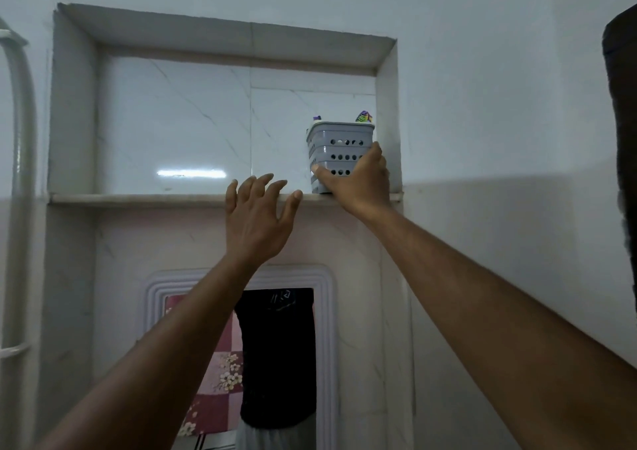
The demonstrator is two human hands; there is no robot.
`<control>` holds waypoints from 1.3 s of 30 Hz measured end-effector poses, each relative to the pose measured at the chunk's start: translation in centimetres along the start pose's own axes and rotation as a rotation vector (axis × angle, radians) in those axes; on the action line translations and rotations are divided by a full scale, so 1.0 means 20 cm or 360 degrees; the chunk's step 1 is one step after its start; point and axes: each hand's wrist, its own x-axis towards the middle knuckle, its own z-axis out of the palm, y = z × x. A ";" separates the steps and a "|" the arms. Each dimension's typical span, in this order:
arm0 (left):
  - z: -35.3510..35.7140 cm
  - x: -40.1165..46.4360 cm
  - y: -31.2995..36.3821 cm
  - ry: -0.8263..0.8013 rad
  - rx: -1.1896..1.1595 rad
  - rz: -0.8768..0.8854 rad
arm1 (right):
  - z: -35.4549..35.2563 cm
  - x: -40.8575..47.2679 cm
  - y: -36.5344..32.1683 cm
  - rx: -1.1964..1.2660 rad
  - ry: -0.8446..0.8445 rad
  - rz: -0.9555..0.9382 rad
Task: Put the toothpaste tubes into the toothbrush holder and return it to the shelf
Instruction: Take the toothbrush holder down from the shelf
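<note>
A grey perforated toothbrush holder point(339, 146) stands on the shelf point(155, 198) of a tiled wall niche, at its right end close to the side wall. Tube ends point(363, 117) in purple and green poke above its rim. My right hand point(358, 181) is wrapped around the holder's lower front, thumb on its left side. My left hand point(256, 215) hovers just below and in front of the shelf edge, left of the holder, fingers spread and holding nothing.
The niche's right wall point(387, 122) is right beside the holder. Under the shelf hangs a white-framed mirror point(275, 356). A white pipe point(22, 174) runs up the far left. A dark object point(622, 139) fills the right edge.
</note>
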 end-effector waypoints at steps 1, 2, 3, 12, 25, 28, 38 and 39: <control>0.00 0.00 0.00 0.0008 0.0012 -0.0002 | 0.00 0.00 0.00 -0.0005 0.0024 -0.0009; 0.00 0.00 0.00 0.0009 0.0013 -0.0005 | 0.00 0.00 0.00 0.0002 0.0059 -0.0012; 0.00 0.01 0.01 -0.0002 0.0003 -0.0013 | -0.01 -0.01 0.00 0.0012 0.0094 -0.0010; -0.06 -0.01 0.08 -0.0144 -0.0026 -0.0055 | -0.11 -0.07 -0.03 0.0241 0.0187 -0.0004; -0.24 -0.23 0.20 -0.0069 -0.0563 -0.0067 | -0.39 -0.49 0.00 0.0402 0.0287 -0.0050; -0.25 -0.37 0.20 -0.0164 -0.0635 -0.0083 | -0.42 -0.65 0.08 0.0465 0.0216 -0.0034; -0.23 -1.22 0.11 -0.0547 -0.0867 -0.0273 | -0.42 -1.40 0.52 0.0499 -0.0017 0.0194; -0.22 -1.33 0.10 -0.0587 -0.0849 -0.0322 | -0.42 -1.49 0.57 0.0478 -0.0051 0.0245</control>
